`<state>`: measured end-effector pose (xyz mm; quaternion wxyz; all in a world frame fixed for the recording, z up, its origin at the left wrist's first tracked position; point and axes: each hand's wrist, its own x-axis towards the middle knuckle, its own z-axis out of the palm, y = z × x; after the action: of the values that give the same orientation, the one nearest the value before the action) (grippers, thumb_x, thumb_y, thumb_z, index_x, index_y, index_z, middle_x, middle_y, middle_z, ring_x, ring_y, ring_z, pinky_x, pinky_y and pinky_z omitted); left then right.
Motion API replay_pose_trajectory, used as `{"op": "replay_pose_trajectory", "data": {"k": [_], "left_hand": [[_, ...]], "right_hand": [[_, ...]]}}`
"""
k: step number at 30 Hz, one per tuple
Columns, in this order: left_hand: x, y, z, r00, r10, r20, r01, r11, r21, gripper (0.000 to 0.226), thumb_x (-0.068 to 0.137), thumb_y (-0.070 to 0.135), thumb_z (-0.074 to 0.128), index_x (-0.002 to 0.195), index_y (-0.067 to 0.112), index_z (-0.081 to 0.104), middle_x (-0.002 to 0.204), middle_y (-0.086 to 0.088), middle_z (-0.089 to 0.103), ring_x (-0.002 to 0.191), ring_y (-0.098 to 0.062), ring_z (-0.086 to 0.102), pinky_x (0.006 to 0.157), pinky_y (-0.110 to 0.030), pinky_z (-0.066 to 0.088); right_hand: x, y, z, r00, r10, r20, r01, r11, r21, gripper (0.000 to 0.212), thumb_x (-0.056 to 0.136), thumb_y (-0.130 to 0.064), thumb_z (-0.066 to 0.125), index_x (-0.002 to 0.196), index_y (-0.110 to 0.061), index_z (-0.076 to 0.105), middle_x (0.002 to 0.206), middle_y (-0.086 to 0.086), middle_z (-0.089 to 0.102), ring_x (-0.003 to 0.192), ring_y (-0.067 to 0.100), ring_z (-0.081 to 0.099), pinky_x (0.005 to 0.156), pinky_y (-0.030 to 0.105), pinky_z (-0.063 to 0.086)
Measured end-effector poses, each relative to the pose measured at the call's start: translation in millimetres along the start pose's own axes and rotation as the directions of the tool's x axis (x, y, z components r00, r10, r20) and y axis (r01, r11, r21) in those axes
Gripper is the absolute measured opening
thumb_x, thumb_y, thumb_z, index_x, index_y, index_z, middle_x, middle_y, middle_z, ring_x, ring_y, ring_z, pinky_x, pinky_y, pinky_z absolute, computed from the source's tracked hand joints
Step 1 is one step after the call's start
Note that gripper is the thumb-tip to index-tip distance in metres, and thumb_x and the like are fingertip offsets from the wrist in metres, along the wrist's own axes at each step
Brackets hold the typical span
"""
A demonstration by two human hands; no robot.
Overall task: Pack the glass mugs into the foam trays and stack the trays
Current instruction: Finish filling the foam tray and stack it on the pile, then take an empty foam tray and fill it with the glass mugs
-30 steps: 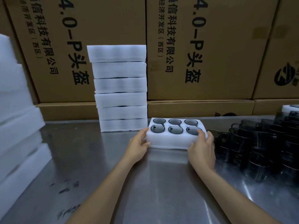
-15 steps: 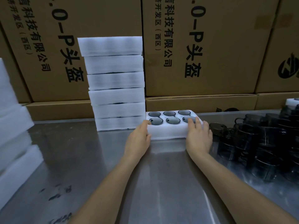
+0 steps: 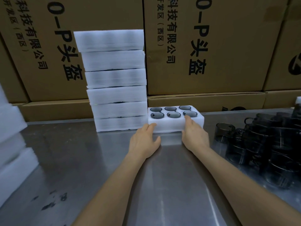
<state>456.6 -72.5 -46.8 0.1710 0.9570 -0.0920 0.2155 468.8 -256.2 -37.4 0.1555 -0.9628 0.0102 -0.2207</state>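
A white foam tray (image 3: 169, 126) holding several dark glass mugs (image 3: 173, 114) lies on the steel table (image 3: 81, 160), right beside a tall stack of filled foam trays (image 3: 116, 80). My left hand (image 3: 145, 141) presses its straight fingers against the tray's near left corner. My right hand (image 3: 194, 135) lies against the tray's near right side, fingers reaching up over its top edge toward one mug. Loose dark glass mugs (image 3: 267, 144) crowd the table at the right.
Large printed cardboard boxes (image 3: 211, 46) form a wall behind the table. More white foam trays (image 3: 11, 144) are piled at the left edge. A small white foam piece (image 3: 298, 100) shows at the far right.
Both hands have pushed the filled tray away from me across the table, up to the stack's right side near the boxes. The fingers have straightened against it.
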Motion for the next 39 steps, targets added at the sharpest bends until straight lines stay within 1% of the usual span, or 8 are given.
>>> {"op": "replay_pose_trajectory", "data": {"k": [6, 10, 16, 25, 30, 34, 37, 39], "left_hand": [[10.4, -3.3, 5.3, 0.996, 0.027, 0.08, -0.03, 0.999, 0.031, 0.06, 0.092, 0.047, 0.042, 0.148, 0.029, 0.027, 0.14, 0.008, 0.039, 0.125, -0.019, 0.04, 0.096, -0.034, 0.039], [18.8, -5.6, 8.2, 0.984, -0.055, 0.167, 0.049, 0.998, 0.04, 0.068, 0.092, 0.052, 0.039, 0.151, 0.022, 0.02, 0.154, 0.008, 0.024, 0.14, -0.018, 0.026, 0.111, -0.037, 0.028], [23.5, -5.8, 9.7, 0.972, -0.095, 0.213, 0.082, 0.994, 0.068, 0.071, 0.091, 0.057, 0.036, 0.152, 0.026, 0.015, 0.154, 0.006, 0.023, 0.139, -0.022, 0.023, 0.112, -0.04, 0.025], [28.5, -2.7, 12.3, 0.965, -0.185, 0.188, 0.167, 0.98, 0.103, 0.073, 0.087, 0.062, 0.036, 0.15, 0.029, 0.019, 0.138, -0.001, 0.034, 0.132, -0.025, 0.027, 0.107, -0.038, 0.025], [26.7, -2.0, 12.3, 0.967, -0.195, 0.161, 0.184, 0.979, 0.083, 0.073, 0.086, 0.062, 0.039, 0.149, 0.029, 0.023, 0.133, 0.0, 0.035, 0.128, -0.024, 0.03, 0.105, -0.036, 0.027], [19.9, 0.2, 7.6, 0.972, -0.198, 0.125, 0.192, 0.98, 0.058, 0.067, 0.086, 0.057, 0.043, 0.143, 0.022, 0.037, 0.131, 0.0, 0.035, 0.124, -0.023, 0.033, 0.101, -0.035, 0.031], [13.7, 1.1, 5.1, 0.96, -0.279, 0.029, 0.274, 0.955, 0.11, 0.063, 0.088, 0.053, 0.043, 0.136, 0.012, 0.043, 0.136, -0.005, 0.035, 0.126, -0.026, 0.034, 0.102, -0.037, 0.029], [10.7, 1.2, 3.9, 0.932, -0.362, -0.019, 0.361, 0.922, 0.143, 0.064, 0.09, 0.052, 0.042, 0.135, 0.006, 0.041, 0.138, -0.01, 0.037, 0.128, -0.03, 0.034, 0.105, -0.042, 0.028]], "right_hand": [[13.7, 2.3, 8.4, 0.995, 0.015, 0.095, -0.015, 1.0, 0.006, 0.068, 0.098, -0.036, 0.041, 0.151, -0.021, 0.001, 0.14, 0.003, 0.039, 0.117, 0.031, 0.05, 0.079, 0.039, 0.04], [21.0, 4.2, 14.2, 0.989, -0.03, 0.144, 0.024, 0.999, 0.045, 0.064, 0.099, -0.038, 0.036, 0.151, -0.026, -0.001, 0.144, 0.003, 0.037, 0.121, 0.031, 0.048, 0.084, 0.04, 0.039], [26.5, 6.6, 15.5, 0.975, -0.05, 0.217, 0.035, 0.997, 0.076, 0.065, 0.099, -0.04, 0.034, 0.151, -0.03, -0.004, 0.151, 0.002, 0.032, 0.128, 0.03, 0.043, 0.092, 0.042, 0.039], [30.3, 6.7, 19.2, 0.935, -0.178, 0.307, 0.185, 0.983, 0.008, 0.046, 0.101, -0.041, 0.027, 0.146, -0.035, 0.029, 0.157, 0.003, 0.022, 0.142, 0.023, 0.024, 0.107, 0.042, 0.028], [21.0, 2.4, 16.5, 0.959, -0.218, 0.179, 0.217, 0.976, 0.025, 0.036, 0.099, -0.032, 0.035, 0.128, -0.024, 0.053, 0.135, 0.003, 0.052, 0.124, 0.025, 0.043, 0.084, 0.036, 0.037], [19.7, 7.8, 9.9, 0.996, 0.037, -0.087, -0.028, 0.994, 0.105, 0.045, 0.093, -0.022, 0.042, 0.136, -0.009, 0.039, 0.14, 0.009, 0.044, 0.127, 0.03, 0.038, 0.095, 0.039, 0.037], [26.5, 18.5, 2.3, 0.928, 0.365, 0.074, -0.361, 0.834, 0.417, 0.056, 0.091, -0.025, 0.046, 0.142, -0.008, 0.028, 0.141, 0.014, 0.043, 0.126, 0.034, 0.042, 0.092, 0.04, 0.039], [28.4, 20.8, 1.1, 0.92, 0.352, 0.172, -0.391, 0.852, 0.349, 0.057, 0.092, -0.028, 0.044, 0.142, -0.01, 0.024, 0.134, 0.016, 0.05, 0.12, 0.036, 0.049, 0.085, 0.038, 0.039]]}}
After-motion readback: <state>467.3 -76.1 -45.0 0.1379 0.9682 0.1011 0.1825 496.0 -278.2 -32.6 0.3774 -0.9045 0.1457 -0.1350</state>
